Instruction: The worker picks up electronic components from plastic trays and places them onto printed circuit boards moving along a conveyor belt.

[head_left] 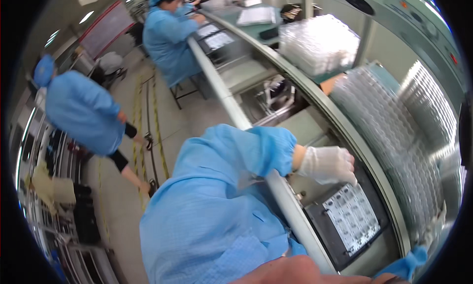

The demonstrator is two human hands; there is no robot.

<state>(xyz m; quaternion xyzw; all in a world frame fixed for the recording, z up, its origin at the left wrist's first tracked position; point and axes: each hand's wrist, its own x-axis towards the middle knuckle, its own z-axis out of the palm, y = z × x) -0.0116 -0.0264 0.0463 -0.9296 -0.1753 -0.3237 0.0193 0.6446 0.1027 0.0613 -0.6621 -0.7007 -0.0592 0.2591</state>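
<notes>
Along the far edge of the flat black rectangular tray (327,234), the gloved left hand (327,165) curls its fingers by a corner of the silvery-white gridded panel lying on it (353,219); grasp unclear, seemingly a positioning step calling for light edge contact. Right of the tray, the gloved right hand (435,228), fingers too blurred to judge, is near stacked clear plastic trays (394,136), contents indistinct.

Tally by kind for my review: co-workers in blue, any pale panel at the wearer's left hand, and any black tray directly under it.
Co-workers in blue: 2
Pale panel at the left hand: 1
Black tray directly under it: 1
Total: 4
</notes>
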